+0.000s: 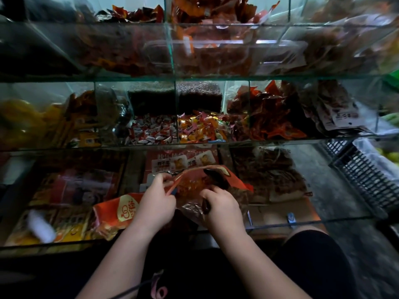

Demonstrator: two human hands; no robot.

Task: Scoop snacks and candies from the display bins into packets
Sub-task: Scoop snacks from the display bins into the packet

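Holding the orange packet (194, 183) just above the bottom glass bin (313, 222): left hand (158, 201) pinches one edge, right hand (222, 207) grips the other, likely keeping its mouth wide for filling.

The glass display case's (64, 242) lowest tier holds an orange snack packet (112, 214) left of the left hand (156, 203) and brown dried snacks (269, 175) right of the right hand (222, 208); wrapped candies (155, 132) fill bins beyond both.

Left hand (157, 203) and right hand (222, 207) each grip an orange packet (194, 182) over glass bins (151, 238).
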